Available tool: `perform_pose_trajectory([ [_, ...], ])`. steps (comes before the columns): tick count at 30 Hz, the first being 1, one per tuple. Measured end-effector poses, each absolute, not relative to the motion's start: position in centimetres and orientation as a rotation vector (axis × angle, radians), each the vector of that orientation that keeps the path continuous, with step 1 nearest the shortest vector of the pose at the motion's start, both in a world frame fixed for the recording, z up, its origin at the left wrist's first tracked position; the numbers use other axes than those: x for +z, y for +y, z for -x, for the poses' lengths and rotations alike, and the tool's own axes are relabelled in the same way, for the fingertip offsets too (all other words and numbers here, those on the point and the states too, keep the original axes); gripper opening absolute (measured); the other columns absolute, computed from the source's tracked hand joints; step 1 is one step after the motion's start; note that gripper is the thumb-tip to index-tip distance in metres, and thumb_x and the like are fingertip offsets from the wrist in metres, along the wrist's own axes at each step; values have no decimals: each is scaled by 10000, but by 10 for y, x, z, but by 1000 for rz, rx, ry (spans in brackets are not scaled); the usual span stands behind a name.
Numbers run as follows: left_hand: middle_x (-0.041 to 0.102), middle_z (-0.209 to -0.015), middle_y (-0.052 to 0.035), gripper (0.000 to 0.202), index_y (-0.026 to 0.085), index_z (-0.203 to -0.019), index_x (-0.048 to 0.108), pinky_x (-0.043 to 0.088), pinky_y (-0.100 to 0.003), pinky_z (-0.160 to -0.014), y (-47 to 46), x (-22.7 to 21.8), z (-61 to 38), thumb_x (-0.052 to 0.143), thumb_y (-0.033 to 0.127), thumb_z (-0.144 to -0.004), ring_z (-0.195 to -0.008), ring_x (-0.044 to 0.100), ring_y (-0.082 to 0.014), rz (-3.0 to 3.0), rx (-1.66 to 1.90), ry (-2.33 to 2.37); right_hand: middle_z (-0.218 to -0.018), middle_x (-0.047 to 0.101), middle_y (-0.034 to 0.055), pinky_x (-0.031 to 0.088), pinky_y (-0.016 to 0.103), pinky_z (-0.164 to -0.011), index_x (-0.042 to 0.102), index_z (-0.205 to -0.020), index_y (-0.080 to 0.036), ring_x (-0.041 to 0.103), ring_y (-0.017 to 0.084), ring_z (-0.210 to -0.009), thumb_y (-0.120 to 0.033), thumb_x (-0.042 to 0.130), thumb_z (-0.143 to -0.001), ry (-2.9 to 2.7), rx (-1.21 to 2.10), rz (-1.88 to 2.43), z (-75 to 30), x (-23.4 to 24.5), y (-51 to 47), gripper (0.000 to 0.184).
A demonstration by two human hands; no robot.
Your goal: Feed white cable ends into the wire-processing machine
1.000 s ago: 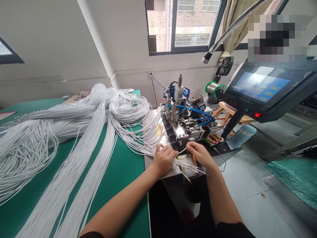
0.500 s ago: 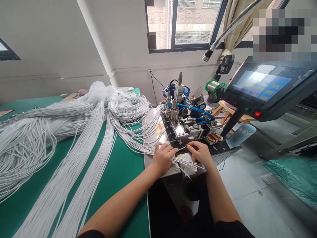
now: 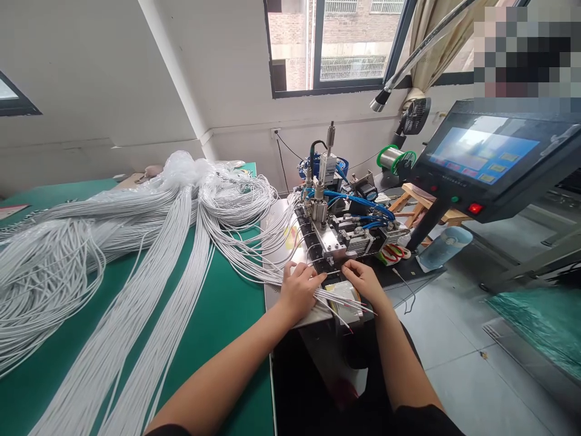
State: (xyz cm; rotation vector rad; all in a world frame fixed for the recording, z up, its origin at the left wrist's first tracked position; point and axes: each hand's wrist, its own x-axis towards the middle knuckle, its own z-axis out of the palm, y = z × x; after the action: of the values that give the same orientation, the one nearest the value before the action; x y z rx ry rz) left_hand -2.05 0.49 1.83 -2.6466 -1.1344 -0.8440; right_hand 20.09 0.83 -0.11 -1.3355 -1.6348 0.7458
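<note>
My left hand point(image 3: 298, 289) rests closed on a fan of thin white cables point(image 3: 338, 300) at the front of a metal plate, fingers curled over them. My right hand point(image 3: 364, 280) is closed in a pinch on one white cable end, held at the front of a small machine point(image 3: 338, 227) with blue air hoses. The stripped cable tips stick out toward me below both hands. Long white cable bundles point(image 3: 136, 254) run from the hands back across the green table point(image 3: 227, 315).
A touch-screen control box point(image 3: 485, 160) with a red button stands at the right on a stand. A solder wire spool point(image 3: 393, 160), a small fan point(image 3: 415, 118) and a flexible lamp arm point(image 3: 417, 54) sit behind the machine. A window is beyond.
My right hand has shifted slightly left and forward toward the machine's front with the cable end. The left hand has stayed on the cable fan.
</note>
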Motion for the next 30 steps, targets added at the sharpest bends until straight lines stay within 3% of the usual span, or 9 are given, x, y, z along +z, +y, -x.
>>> perform_pose_trajectory([
  [8, 656, -884, -41, 407, 280, -1047, 658, 287, -446, -893, 5, 18, 20, 568, 81, -703, -896, 534, -224, 2676, -821, -1164, -548, 353, -52, 275, 238, -495, 415, -589, -199, 333, 115, -505, -454, 536, -752, -1394, 1104, 1282, -195, -9, 15, 326],
  [13, 665, -889, -47, 376, 270, -1022, 659, 285, -456, -907, 5, 19, 19, 546, 74, -721, -920, 538, -231, 2671, -826, -1185, -553, 390, -47, 322, 236, -487, 439, -613, -196, 371, 116, -504, -535, 568, -721, -1313, 1162, 1275, -193, -14, 13, 379],
  [20, 675, -941, -43, 316, 260, -1018, 640, 277, -468, -936, 4, 18, 20, 541, 98, -765, -968, 546, -236, 2679, -854, -1188, -615, 505, -9, 380, 264, -557, 560, -678, -174, 470, 153, -589, -594, 613, -745, -1316, 993, 1359, -206, -1, -6, 429],
  [25, 670, -1019, -44, 320, 254, -1037, 631, 279, -464, -939, 5, 17, 21, 538, 98, -774, -998, 549, -236, 2687, -846, -1195, -784, 631, 45, 409, 288, -616, 654, -811, -184, 537, 189, -679, -495, 573, -852, -1578, 752, 1437, -221, 33, -41, 324],
  [30, 610, -1196, -61, 377, 249, -1137, 593, 286, -462, -943, 5, 17, 20, 539, 122, -786, -1080, 527, -259, 2640, -865, -1243, -758, 620, 30, 393, 277, -560, 687, -807, -223, 522, 168, -618, -417, 568, -887, -1926, 721, 1386, -217, 58, -63, 241],
])
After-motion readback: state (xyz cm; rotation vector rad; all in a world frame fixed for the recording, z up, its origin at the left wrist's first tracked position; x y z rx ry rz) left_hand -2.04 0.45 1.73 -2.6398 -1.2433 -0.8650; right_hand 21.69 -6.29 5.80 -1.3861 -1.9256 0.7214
